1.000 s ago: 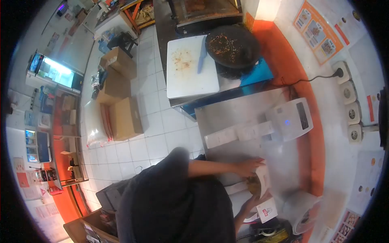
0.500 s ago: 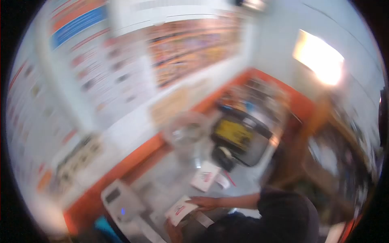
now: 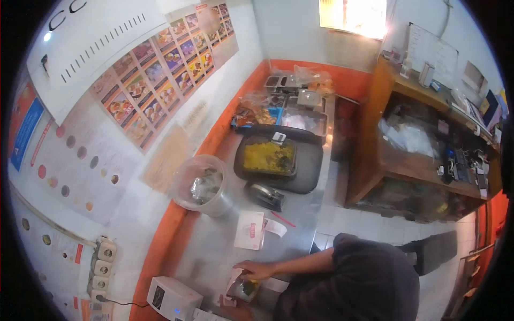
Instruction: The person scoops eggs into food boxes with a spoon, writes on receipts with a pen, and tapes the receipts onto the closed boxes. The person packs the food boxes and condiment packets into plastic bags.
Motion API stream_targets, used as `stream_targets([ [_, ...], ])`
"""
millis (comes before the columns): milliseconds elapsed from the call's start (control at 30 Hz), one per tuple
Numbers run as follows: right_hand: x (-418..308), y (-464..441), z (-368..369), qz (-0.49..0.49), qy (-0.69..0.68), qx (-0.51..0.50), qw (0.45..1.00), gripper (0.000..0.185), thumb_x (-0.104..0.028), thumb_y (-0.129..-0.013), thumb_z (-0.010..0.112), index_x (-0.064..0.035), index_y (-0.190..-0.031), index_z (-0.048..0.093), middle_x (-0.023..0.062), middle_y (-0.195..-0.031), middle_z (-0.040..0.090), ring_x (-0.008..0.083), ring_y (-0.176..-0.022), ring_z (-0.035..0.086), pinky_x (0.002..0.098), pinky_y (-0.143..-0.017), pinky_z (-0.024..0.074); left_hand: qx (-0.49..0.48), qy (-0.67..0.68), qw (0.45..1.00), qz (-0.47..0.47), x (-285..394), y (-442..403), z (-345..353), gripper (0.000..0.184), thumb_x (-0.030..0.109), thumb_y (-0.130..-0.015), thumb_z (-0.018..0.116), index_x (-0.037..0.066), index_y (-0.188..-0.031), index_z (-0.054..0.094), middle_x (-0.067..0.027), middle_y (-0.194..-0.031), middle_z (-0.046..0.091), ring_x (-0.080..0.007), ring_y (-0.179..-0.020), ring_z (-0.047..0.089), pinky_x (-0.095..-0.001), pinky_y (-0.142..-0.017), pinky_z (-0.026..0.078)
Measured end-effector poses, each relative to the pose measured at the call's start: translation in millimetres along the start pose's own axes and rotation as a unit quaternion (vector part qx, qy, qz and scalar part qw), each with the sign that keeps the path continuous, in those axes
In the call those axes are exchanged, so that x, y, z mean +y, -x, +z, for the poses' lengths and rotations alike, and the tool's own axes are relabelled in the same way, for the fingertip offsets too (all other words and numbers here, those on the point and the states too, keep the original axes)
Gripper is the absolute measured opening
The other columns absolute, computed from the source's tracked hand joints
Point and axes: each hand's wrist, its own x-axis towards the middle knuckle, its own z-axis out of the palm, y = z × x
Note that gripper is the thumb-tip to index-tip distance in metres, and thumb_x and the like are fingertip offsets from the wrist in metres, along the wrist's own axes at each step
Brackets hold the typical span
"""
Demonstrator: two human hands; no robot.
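1. Grey metal tabletop [image 3: 201,254] up front, with the pack [image 3: 247,289] over its near end. Can't tell if it's resting on the metal or lifted a bit.
2. Right hand [image 3: 256,269] is clamped on the upper side of the pack.
3. Left hand [image 3: 239,308] has the lower side, so yeah, both hands are on the same thing with it between them.
4. Pack looks like white card plus a see-through bit, something dark and yellowish inside. Too blurry to name, sorry.
5. White machine [image 3: 174,298] is near the left hand.
6. Box [image 3: 249,230] lies past the right hand, curled receipt [image 3: 276,227] and red strip [image 3: 282,219] just beside it.
7. Farther along: clear bucket [image 3: 184,187], then some yellow food [image 3: 262,156].
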Motion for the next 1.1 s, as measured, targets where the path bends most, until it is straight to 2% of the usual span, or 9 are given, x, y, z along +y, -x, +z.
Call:
stream_targets([
  [133,-8,4,-1,0.011,-0.139,0.018,0.99,0.065,-0.028,-0.097,0.059,-0.0044,-0.15,0.029,0.023,-0.132,0.046,0.0338,-0.125,0.045,0.0413,-0.108,0.0354,0.038,0.026,0.999,-0.026,13,2,8,0.057,0.01,-0.089,0.068,-0.005,-0.138,0.043,-0.0195,-0.121,0.055,-0.0308,-0.103,0.058,-0.0407,-0.082,0.053],
  [267,-14,0,-10,-0.01,0.014,-0.014,1.0,0.07,-0.032,-0.096,0.061,-0.003,-0.15,0.028,0.0235,-0.138,0.042,0.0342,-0.125,0.044,0.0414,-0.108,0.0355,0.072,0.176,0.979,-0.07,47,0,15,0.053,0.01,-0.089,0.069,-0.007,-0.133,0.046,-0.0211,-0.122,0.057,-0.0318,-0.103,0.06,-0.04,-0.081,0.056],
  [567,2,11,-1,-0.052,0.003,-0.013,0.999,0.083,-0.031,-0.087,0.071,-0.0078,-0.151,0.023,0.0227,-0.151,0.03,0.0375,-0.141,0.029,0.0452,-0.116,0.026,0.107,-0.224,0.954,0.168,-33,7,10,0.042,0.015,-0.09,0.07,-0.006,-0.123,0.055,-0.0232,-0.122,0.057,-0.0335,-0.108,0.059,-0.0405,-0.086,0.054],
  [733,1,20,-1,-0.062,-0.003,0.002,0.998,0.094,-0.028,-0.08,0.076,-0.0074,-0.152,0.02,0.0227,-0.152,0.028,0.0365,-0.141,0.028,0.045,-0.116,0.0265,0.092,0.003,0.996,-0.009,-18,11,16,0.06,0.019,-0.09,0.067,-0.006,-0.138,0.043,-0.0279,-0.111,0.063,-0.0393,-0.109,0.061,-0.0448,-0.093,0.049],
  [800,18,20,8,-0.077,0.004,-0.007,0.997,0.097,-0.027,-0.08,0.078,-0.0057,-0.153,0.016,0.0205,-0.151,0.032,0.0318,-0.139,0.033,0.0433,-0.115,0.0278,0.109,0.052,0.992,0.047,-67,6,30,0.05,0.016,-0.092,0.064,-0.006,-0.134,0.047,-0.0238,-0.103,0.067,-0.0375,-0.098,0.065,-0.0433,-0.088,0.051],
  [833,36,19,12,-0.097,-0.055,-0.031,0.993,0.099,-0.026,-0.081,0.078,-0.0051,-0.153,0.014,0.0185,-0.148,0.036,0.0293,-0.137,0.036,0.0426,-0.114,0.0293,0.074,0.019,0.988,0.133,-52,4,27,0.044,0.017,-0.095,0.061,-0.006,-0.132,0.05,-0.0232,-0.107,0.067,-0.0333,-0.1,0.066,-0.0392,-0.083,0.054],
  [933,40,23,11,-0.073,-0.237,-0.075,0.966,0.103,-0.019,-0.082,0.078,-0.0061,-0.154,0.005,0.0128,-0.141,0.044,0.0235,-0.131,0.042,0.0424,-0.113,0.0319,-0.011,0.091,0.996,-0.023,11,23,10,0.055,0.022,-0.095,0.064,-0.006,-0.138,0.044,-0.0242,-0.127,0.058,-0.0313,-0.12,0.056,-0.0421,-0.098,0.047],
  [1033,15,30,-10,0.003,-0.194,-0.099,0.976,0.104,-0.025,-0.081,0.079,-0.0069,-0.155,0.008,0.0176,-0.15,0.036,0.0291,-0.139,0.034,0.045,-0.116,0.0268,-0.035,-0.181,0.983,0.016,3,34,-5,0.071,0.021,-0.089,0.071,-0.005,-0.145,0.036,-0.0224,-0.134,0.052,-0.0306,-0.127,0.05,-0.0424,-0.102,0.045],
  [1100,3,35,-28,-0.068,0.107,-0.09,0.988,0.103,-0.035,-0.083,0.075,-0.008,-0.156,0.008,0.023,-0.158,0.02,0.0356,-0.147,0.02,0.0466,-0.119,0.0207,-0.166,0.164,0.972,-0.036,4,33,-9,0.091,0.025,-0.08,0.081,-0.004,-0.148,0.028,-0.022,-0.139,0.047,-0.0323,-0.135,0.041,-0.0449,-0.111,0.035],
])
